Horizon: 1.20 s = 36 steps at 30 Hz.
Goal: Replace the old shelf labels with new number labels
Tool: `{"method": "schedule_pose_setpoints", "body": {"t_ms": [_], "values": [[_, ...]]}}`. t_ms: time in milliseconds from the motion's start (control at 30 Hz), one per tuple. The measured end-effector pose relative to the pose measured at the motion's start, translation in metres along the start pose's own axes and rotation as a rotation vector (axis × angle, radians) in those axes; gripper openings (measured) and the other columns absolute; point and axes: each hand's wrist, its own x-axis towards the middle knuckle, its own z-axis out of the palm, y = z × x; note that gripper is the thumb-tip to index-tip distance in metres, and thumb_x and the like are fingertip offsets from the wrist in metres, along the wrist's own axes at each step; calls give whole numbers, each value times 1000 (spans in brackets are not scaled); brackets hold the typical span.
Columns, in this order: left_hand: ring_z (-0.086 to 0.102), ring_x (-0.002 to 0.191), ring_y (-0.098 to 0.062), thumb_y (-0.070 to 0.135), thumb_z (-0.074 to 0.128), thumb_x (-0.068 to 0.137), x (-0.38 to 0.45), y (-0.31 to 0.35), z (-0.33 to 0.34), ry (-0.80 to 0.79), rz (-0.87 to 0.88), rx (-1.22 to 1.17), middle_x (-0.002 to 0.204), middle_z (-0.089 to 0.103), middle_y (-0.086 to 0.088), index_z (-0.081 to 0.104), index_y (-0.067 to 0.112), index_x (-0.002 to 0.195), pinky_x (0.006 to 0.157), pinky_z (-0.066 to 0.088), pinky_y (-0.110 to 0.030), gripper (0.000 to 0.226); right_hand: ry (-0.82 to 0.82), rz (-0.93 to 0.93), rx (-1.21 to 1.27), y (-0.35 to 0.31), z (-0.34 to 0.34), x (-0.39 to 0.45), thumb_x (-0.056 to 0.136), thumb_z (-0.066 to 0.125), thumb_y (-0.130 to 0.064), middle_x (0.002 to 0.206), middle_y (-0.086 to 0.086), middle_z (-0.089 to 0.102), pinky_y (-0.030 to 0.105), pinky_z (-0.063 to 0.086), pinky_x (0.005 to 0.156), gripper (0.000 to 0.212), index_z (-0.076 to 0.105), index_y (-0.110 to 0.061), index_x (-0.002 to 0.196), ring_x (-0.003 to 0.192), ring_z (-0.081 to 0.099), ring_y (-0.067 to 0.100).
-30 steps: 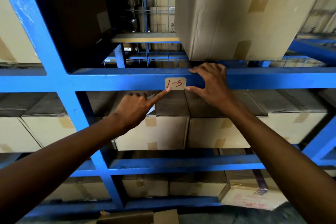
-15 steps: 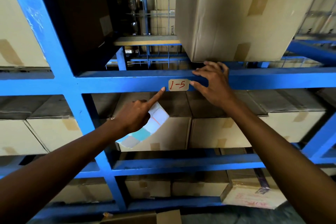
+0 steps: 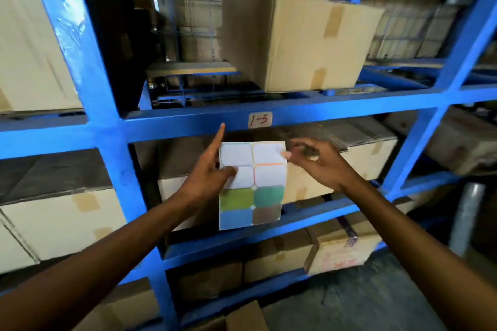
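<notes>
A small label [image 3: 259, 120] with "1-5" written in red is stuck on the front of a blue shelf beam [image 3: 336, 111]. Below it my left hand [image 3: 208, 174] holds a label sheet [image 3: 252, 185] by its left edge, thumb on the front and forefinger pointing up at the beam. The sheet has pale blank panels on top and green, blue and brown ones below. My right hand [image 3: 318, 162] hovers at the sheet's upper right corner, fingers curled and apart, its fingertips at the sheet's edge.
The blue steel rack [image 3: 107, 126] holds cardboard boxes on every level. A large box [image 3: 304, 40] sits on the shelf above the label, and more boxes [image 3: 61, 220] fill the shelves below. Grey floor [image 3: 363, 301] shows at the bottom right.
My right hand has left the label and dropped to the sheet. My left hand turned the sheet up to face me. The view has shifted, so the label sits higher and further right.
</notes>
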Motion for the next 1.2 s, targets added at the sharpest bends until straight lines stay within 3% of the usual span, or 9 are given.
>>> {"method": "schedule_pose_setpoints", "body": {"t_ms": [133,333,500,633,733,833,1000,1067,1200], "values": [[64,86,1,-18,50,84,-37,16,-12,-82,-1,-111,118,59,-5,9,25,149,76,53,-14,88,-90,208,240,-17,30,-73,75,75,-22,96,10,71,30,51,88,31,63,-19,104,92,63,11],[59,111,-27,-13,56,83,-106,29,-7,-199,-110,-271,132,56,-13,11,26,149,100,45,-44,88,231,261,341,-55,63,-183,80,62,9,82,3,69,11,50,68,16,66,-2,90,71,65,-1],[62,95,-25,-10,60,81,-151,32,33,-451,-273,-366,113,66,-16,27,19,145,85,51,-39,77,457,394,384,-81,42,-280,81,61,6,73,-7,73,15,52,65,16,66,-7,87,70,65,2],[63,79,-15,-10,58,82,-202,33,79,-651,-272,-326,90,67,-8,48,13,128,61,55,-18,52,641,551,322,-96,27,-360,81,63,1,77,2,71,28,47,68,17,67,-15,80,72,61,15],[63,70,-13,-9,60,82,-247,33,117,-785,-269,-271,79,65,-8,54,4,123,63,57,-23,44,796,713,254,-102,26,-424,81,65,-1,83,12,68,31,44,66,11,67,-10,86,74,59,19],[63,59,-8,-9,62,81,-292,32,153,-881,-290,-246,72,62,-6,54,4,120,56,56,-19,42,919,843,199,-105,33,-486,80,67,-4,81,6,69,19,49,58,13,67,-9,92,67,62,9],[62,62,-20,-11,60,81,-392,34,209,-1149,-337,-179,80,66,-16,54,2,118,61,57,-27,40,1098,1086,17,-117,59,-607,77,67,-2,93,7,70,28,53,72,21,67,-16,92,80,63,15],[63,55,-14,-15,58,80,-430,31,222,-1236,-371,-167,70,67,-11,56,3,110,55,56,-23,35,1130,1215,-30,-119,74,-649,74,69,-3,90,11,70,37,53,76,21,68,-14,93,79,61,17],[59,43,-2,-18,53,81,-503,20,238,-1419,-399,-61,64,59,-8,59,-7,104,49,54,-16,25,1065,1485,-201,-122,111,-720,70,70,-9,73,3,58,28,41,64,16,68,-13,85,70,53,15]]}}
